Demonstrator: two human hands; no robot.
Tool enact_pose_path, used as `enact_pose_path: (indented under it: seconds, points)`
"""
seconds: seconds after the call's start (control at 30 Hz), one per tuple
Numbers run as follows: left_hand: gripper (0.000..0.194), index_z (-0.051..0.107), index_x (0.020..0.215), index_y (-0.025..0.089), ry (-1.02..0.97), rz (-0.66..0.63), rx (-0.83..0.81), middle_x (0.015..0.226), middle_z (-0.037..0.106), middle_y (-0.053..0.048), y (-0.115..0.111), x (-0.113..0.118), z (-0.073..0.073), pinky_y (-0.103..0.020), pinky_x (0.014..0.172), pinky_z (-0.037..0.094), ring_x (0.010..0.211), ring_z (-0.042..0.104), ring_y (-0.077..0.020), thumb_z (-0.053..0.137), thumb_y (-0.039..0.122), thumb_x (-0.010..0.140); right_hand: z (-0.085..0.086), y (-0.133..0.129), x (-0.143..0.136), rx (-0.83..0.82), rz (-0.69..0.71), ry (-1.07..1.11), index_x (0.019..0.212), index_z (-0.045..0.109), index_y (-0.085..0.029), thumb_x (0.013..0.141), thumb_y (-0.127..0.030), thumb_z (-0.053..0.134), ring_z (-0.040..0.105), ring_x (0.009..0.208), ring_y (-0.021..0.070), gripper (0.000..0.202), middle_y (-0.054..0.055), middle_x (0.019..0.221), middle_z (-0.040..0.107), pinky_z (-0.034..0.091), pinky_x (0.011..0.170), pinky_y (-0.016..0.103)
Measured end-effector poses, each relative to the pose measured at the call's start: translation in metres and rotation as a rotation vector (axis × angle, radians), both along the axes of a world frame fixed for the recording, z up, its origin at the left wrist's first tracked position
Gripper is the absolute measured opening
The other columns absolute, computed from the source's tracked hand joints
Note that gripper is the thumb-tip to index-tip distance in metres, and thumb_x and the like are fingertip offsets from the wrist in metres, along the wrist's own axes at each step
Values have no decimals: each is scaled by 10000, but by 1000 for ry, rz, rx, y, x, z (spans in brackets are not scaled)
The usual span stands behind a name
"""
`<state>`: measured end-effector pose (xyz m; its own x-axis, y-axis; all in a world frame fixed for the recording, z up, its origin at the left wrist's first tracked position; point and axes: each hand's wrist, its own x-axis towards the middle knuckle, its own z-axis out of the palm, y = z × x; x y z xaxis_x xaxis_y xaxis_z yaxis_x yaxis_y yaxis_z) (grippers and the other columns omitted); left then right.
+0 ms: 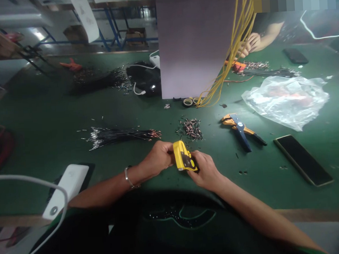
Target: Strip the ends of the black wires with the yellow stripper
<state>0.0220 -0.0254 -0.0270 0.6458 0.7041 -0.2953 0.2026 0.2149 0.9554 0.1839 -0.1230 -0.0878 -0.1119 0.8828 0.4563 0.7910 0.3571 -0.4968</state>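
My right hand [206, 169] is closed around a yellow and black wire stripper [182, 156], its head raised above the green table. At the left side of that head is my left hand [159, 156], with thumb and fingers pinched together. Whatever those fingers hold is hidden by the tool. Just beyond both hands lies a small pile of short dark and copper wire pieces [191, 129]. A bundle of black wires [124, 135] rests to its left, with silvery ends on one side and copper ends on the other.
Blue-and-orange pliers [240, 131], a phone [303, 159] and a clear plastic bag [287, 98] lie to the right. Yellow wires [226, 74] hang by a grey panel [196, 42], near tape rolls [188, 102]. A white power bank [66, 189] lies left. Another person's hands [249, 45] work opposite.
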Motion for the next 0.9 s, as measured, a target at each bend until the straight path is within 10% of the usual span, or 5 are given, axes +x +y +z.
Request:
enact_pose_path:
  seconds: [0.9]
  points:
    - [87, 529, 547, 152, -72, 25, -269, 373, 388, 83, 1, 6, 1, -167, 327, 192, 310, 267, -5, 590, 119, 601, -10, 9, -1, -89, -62, 78, 913, 483, -193, 720, -182, 496, 572, 619, 207, 194, 49, 719, 608, 440, 593, 304]
